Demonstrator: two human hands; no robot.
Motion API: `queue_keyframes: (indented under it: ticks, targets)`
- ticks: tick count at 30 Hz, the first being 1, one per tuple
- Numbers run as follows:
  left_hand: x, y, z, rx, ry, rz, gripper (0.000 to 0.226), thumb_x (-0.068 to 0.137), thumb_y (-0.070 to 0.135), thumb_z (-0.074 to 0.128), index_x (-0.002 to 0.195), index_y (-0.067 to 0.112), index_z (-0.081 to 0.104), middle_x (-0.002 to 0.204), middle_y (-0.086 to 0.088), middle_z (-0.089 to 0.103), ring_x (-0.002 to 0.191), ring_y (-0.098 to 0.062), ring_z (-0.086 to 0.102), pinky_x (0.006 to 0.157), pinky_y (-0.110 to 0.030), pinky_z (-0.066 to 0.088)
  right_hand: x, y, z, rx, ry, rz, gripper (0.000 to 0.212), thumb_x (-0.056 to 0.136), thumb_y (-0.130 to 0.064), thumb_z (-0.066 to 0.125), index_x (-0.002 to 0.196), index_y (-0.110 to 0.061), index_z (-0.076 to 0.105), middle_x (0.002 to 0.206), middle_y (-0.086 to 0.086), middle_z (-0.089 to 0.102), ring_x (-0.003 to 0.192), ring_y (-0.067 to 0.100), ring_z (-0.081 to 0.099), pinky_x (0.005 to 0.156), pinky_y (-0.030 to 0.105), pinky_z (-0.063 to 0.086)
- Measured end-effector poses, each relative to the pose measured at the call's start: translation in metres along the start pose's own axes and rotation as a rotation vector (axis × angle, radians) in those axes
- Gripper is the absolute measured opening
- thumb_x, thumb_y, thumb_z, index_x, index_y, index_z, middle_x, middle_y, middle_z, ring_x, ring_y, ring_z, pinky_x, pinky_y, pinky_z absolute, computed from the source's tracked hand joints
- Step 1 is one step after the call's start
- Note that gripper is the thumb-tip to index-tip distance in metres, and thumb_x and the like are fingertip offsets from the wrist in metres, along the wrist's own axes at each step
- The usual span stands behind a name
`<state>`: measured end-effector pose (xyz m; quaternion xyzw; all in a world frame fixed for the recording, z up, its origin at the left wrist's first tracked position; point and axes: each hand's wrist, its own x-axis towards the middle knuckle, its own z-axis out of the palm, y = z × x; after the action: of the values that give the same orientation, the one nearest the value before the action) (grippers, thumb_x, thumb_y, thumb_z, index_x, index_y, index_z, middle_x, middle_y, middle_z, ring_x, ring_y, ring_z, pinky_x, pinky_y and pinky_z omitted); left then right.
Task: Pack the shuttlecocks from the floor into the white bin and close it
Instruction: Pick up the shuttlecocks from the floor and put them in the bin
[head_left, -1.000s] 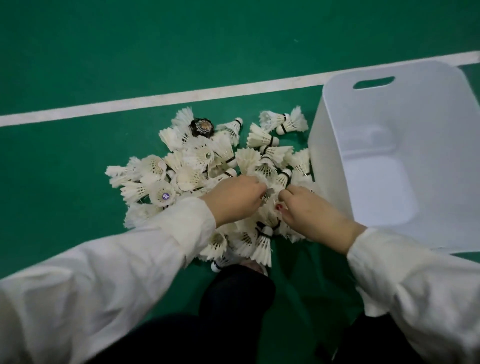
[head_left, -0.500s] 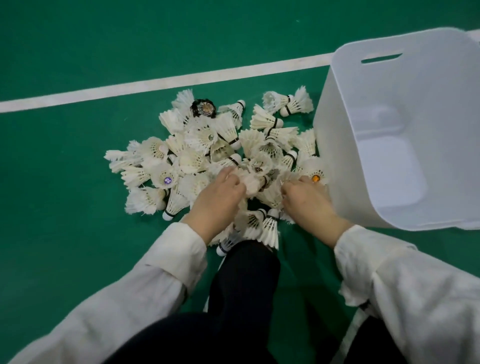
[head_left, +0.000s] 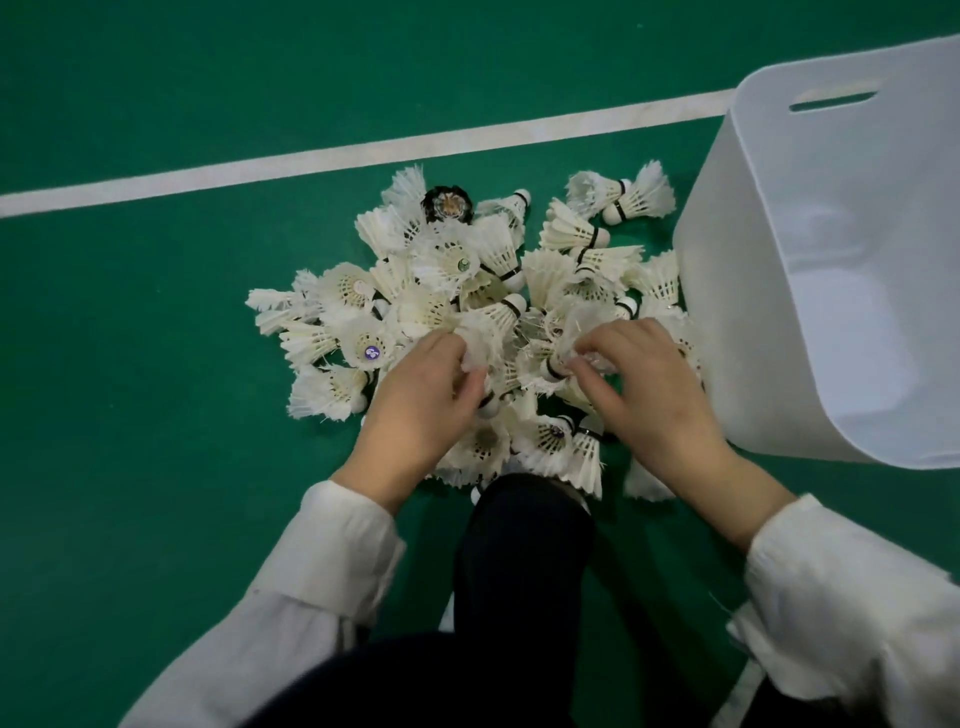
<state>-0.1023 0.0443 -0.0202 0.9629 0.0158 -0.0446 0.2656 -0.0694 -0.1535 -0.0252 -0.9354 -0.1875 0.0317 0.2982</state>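
A heap of several white feather shuttlecocks (head_left: 447, 291) lies on the green floor in front of me. One dark shuttlecock (head_left: 448, 203) sits at the heap's far edge. My left hand (head_left: 423, 402) is on the near middle of the heap, its thumb and fingers pinching the feathers of a shuttlecock (head_left: 480, 338). My right hand (head_left: 647, 387) is beside it, fingers curled round another shuttlecock (head_left: 558, 358). The white bin (head_left: 753, 270) stands to the right, touching the heap, with its inside bare.
A white court line (head_left: 311, 161) runs across the green floor beyond the heap. My dark-trousered knee (head_left: 524, 540) is between my arms, just short of the heap. The bin has a slot handle (head_left: 834, 101) in its far wall.
The view has moved closer to the heap. Both hands have shifted a little and now pinch shuttlecocks near the heap's middle.
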Motion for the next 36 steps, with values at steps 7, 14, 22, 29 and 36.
queue_keyframes:
  ticks: [7, 14, 22, 29, 36]
  targets:
    - [0.012, -0.017, -0.003, 0.166, 0.046, -0.209, 0.037, 0.089, 0.052, 0.044, 0.119, 0.03, 0.042, 0.072, 0.005, 0.06, 0.061, -0.018, 0.057, 0.05, -0.026, 0.037, 0.018, -0.004, 0.026, 0.023, -0.109, -0.006, 0.01, 0.087, -0.008, 0.059, 0.094, -0.003, 0.065, 0.094, 0.011, 0.063, 0.09, 0.03, 0.053, 0.079, 0.029, 0.036]
    - [0.038, -0.008, 0.016, 0.068, -0.136, -0.35, 0.043, 0.083, 0.064, 0.043, 0.088, 0.026, 0.062, 0.081, 0.005, 0.064, 0.08, -0.019, 0.059, 0.064, -0.03, 0.045, 0.02, -0.001, 0.035, 0.001, -0.213, 0.026, 0.016, 0.091, -0.012, 0.052, 0.102, -0.005, 0.063, 0.1, 0.01, 0.061, 0.099, 0.026, 0.051, 0.077, 0.022, 0.027]
    - [0.054, 0.006, 0.03, -0.096, -0.025, -0.487, 0.028, 0.084, 0.046, 0.057, 0.091, 0.022, 0.071, 0.092, 0.003, 0.07, 0.08, -0.017, 0.058, 0.062, -0.026, 0.038, 0.023, -0.002, 0.034, 0.016, -0.192, 0.08, 0.018, 0.093, -0.016, 0.051, 0.104, -0.008, 0.061, 0.101, 0.007, 0.06, 0.1, 0.023, 0.05, 0.079, 0.024, 0.031]
    - [0.033, 0.003, 0.003, -0.155, 0.077, -0.376, 0.023, 0.09, 0.037, 0.048, 0.093, 0.021, 0.064, 0.076, 0.006, 0.058, 0.059, -0.009, 0.049, 0.053, -0.023, 0.036, 0.039, -0.013, -0.015, -0.008, -0.13, -0.071, 0.017, 0.093, -0.022, 0.051, 0.101, -0.012, 0.061, 0.096, 0.0, 0.057, 0.09, 0.012, 0.047, 0.077, 0.023, 0.038]
    - [0.06, 0.076, -0.046, -0.06, 0.075, 0.026, 0.018, 0.095, 0.038, 0.041, 0.095, 0.023, 0.052, 0.09, 0.011, 0.062, 0.051, -0.006, 0.048, 0.049, -0.029, 0.042, 0.049, -0.006, -0.145, -0.221, -0.118, -0.211, 0.014, 0.091, -0.021, 0.051, 0.097, -0.011, 0.06, 0.09, 0.0, 0.054, 0.084, 0.013, 0.044, 0.075, 0.024, 0.034]
